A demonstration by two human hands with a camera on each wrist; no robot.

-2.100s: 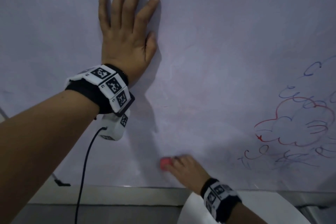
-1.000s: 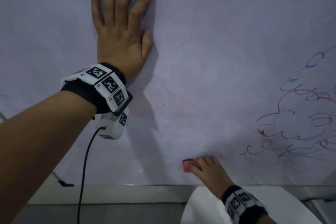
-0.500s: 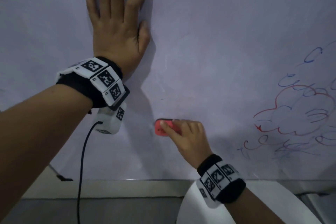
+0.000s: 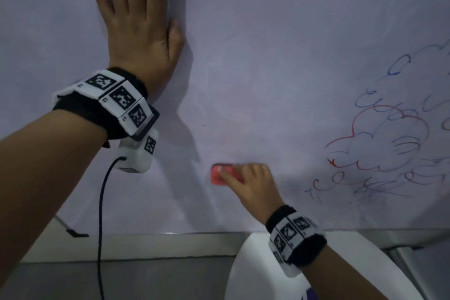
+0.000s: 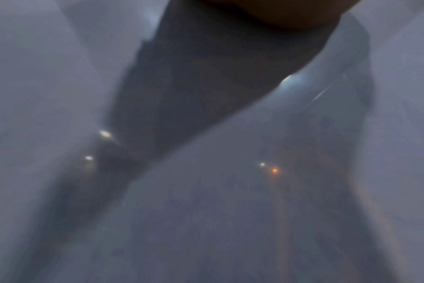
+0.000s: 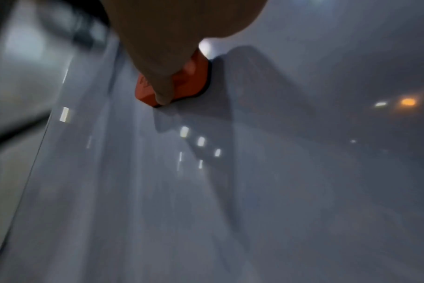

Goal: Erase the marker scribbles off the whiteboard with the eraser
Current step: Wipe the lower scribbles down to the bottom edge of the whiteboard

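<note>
The whiteboard fills the head view. Red and blue marker scribbles cover its right side. My right hand grips a small red eraser and holds it flat against the board, low and centre, well left of the scribbles. In the right wrist view the eraser shows orange-red under my fingers, its dark pad on the board. My left hand lies flat on the board at the upper left, fingers straight and spread. The left wrist view is blurred, with the board and a dark shadow.
A metal ledge runs along the board's bottom edge. A white rounded object sits below it under my right forearm. A black cable hangs from the left wrist camera. A thin dark rod pokes out at lower left.
My right hand carried the eraser from the board's bottom edge up and left to mid-height over the last second, and it has barely shifted since. The left hand stays flat on the board.
</note>
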